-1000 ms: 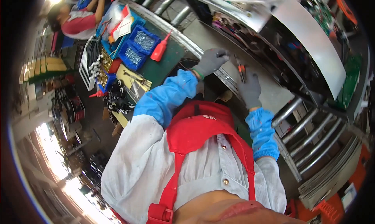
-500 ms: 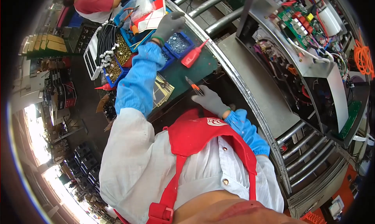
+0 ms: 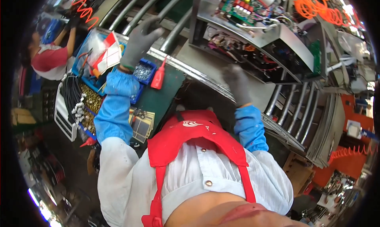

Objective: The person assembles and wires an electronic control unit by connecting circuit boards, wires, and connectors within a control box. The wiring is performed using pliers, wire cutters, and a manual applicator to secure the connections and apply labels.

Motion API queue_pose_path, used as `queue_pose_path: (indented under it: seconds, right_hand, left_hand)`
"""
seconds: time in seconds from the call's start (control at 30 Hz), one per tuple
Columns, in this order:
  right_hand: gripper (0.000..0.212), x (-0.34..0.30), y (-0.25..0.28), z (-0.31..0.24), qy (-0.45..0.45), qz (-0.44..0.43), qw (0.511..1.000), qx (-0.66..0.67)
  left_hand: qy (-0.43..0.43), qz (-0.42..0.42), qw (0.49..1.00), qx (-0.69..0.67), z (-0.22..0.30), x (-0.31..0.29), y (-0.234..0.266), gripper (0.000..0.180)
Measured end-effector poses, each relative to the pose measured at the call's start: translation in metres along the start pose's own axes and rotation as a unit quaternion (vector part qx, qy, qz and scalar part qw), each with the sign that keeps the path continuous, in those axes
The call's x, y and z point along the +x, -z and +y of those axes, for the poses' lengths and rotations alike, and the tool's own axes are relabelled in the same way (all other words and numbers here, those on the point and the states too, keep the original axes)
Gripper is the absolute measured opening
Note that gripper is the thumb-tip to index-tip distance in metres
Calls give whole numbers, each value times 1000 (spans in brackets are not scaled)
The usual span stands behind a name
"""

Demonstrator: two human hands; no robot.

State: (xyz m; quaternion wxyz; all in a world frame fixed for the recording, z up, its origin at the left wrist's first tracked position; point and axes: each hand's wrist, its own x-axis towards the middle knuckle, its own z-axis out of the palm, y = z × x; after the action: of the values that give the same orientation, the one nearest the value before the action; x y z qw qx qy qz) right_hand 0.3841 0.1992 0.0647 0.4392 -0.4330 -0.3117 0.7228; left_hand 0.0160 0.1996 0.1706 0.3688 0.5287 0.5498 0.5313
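Note:
My left hand point(image 3: 139, 43), in a grey glove, is raised above the metal rail beside the blue parts bins. Its fingers are spread and nothing shows in them. Below it are a blue bin of small metal fasteners point(image 3: 142, 72) and a red squeeze bottle point(image 3: 158, 76). My right hand point(image 3: 237, 84), also gloved, is over the rail in front of the open metal equipment cabinet point(image 3: 245, 34). Motion smears its fingers, so its grip is unclear. A small tool point(image 3: 139, 114) with an orange part lies on the printed cards point(image 3: 143, 129) by my left sleeve.
Brass-coloured fasteners point(image 3: 92, 98) and black cables with white connectors point(image 3: 71, 88) lie at the left. Metal conveyor rollers point(image 3: 176, 31) run beyond the bench. An orange coiled hose point(image 3: 316, 7) hangs at upper right. Another person point(image 3: 51, 61) works at far left.
My view has turned right. My left hand has lifted off the bins. My right hand has moved out toward the cabinet, and the orange tool it held now lies on the cards.

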Motion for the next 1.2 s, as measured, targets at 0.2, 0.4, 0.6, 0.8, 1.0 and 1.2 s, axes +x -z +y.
queue_pose_path:
  seconds: [0.2, 0.4, 0.6, 0.8, 1.0, 1.2]
  right_hand:
    - [25, -25, 139, -129, 223, 113, 932, 261]
    - [19, -17, 161, -140, 186, 169, 896, 366]
    - [14, -8, 187, -127, 205, -91, 898, 379]
    - [11, -40, 152, -110, 309, 82, 934, 162]
    - [11, -93, 151, -97, 286, 115, 932, 192]
    - [6, -118, 185, -129, 358, 210, 867, -277]
  left_hand:
    - [-225, 68, 914, 331, 47, 107, -81, 62]
    - [-131, 171, 912, 349, 44, 117, -111, 58]
    - [-89, 241, 895, 365, 40, 114, -118, 50]
    - [-54, 229, 905, 354, 48, 124, -109, 53]
    - [-51, 255, 908, 327, 56, 86, -122, 39]
    - [-103, 287, 903, 302, 70, 12, -154, 36]
